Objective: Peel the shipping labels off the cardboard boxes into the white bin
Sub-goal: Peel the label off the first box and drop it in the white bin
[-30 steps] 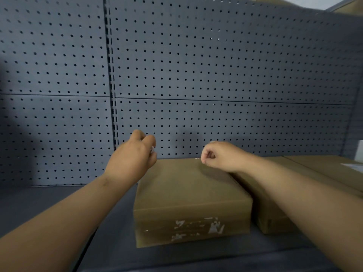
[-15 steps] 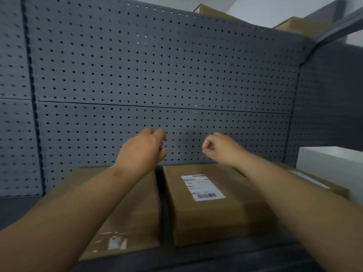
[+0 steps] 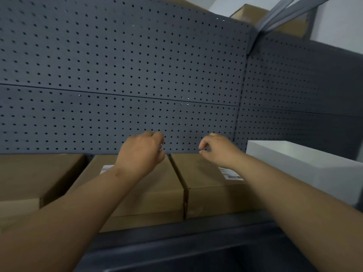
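Three brown cardboard boxes lie side by side on a dark shelf. The left box [image 3: 29, 173] shows no label on top. The middle box [image 3: 157, 189] carries a white shipping label [image 3: 107, 168], partly hidden by my left forearm. The right box [image 3: 206, 183] has a label [image 3: 230, 174] half covered by my right wrist. The white bin [image 3: 304, 167] stands at the right, touching the right box. My left hand [image 3: 141, 152] hovers over the middle box's far edge, closed on a small white label scrap [image 3: 161, 147]. My right hand [image 3: 218, 150] hangs over the right box, fingers curled, nothing visible in it.
A dark grey pegboard [image 3: 117, 75] forms the back wall and the right side wall. The shelf's front edge [image 3: 176, 242] runs below the boxes. More cardboard boxes [image 3: 247, 12] sit on top of the shelving, above right.
The view has swung right along the shelf, past the stripped box to two labelled boxes and the white bin. Both hands travelled right with it, the left still closed on the scrap.
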